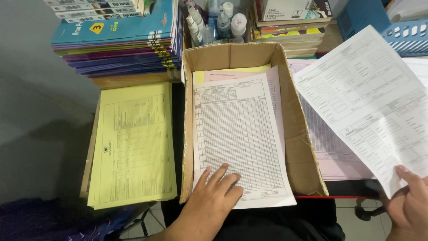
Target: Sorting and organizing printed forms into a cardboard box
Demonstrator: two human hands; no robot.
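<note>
Head view, taking the cardboard box [298, 147] as our landmark. We find the left hand [216, 192] at the near end of the box, its grip spread flat, fingers [218, 172] pressing the lower edge of a white gridded form [240, 138] that lies topmost inside the box. Beneath that form we note pink and yellow sheets at the box's far end. To the right of the box, the right hand [408, 201] pinches the near corner of a white printed sheet [370, 102], thumb on top, holding it tilted above a pink form [334, 151] lying on the table. Left of the box lies a stack of yellow forms [133, 143]. Beyond the box stand stacked books [120, 40] and several small bottles [218, 22].
</note>
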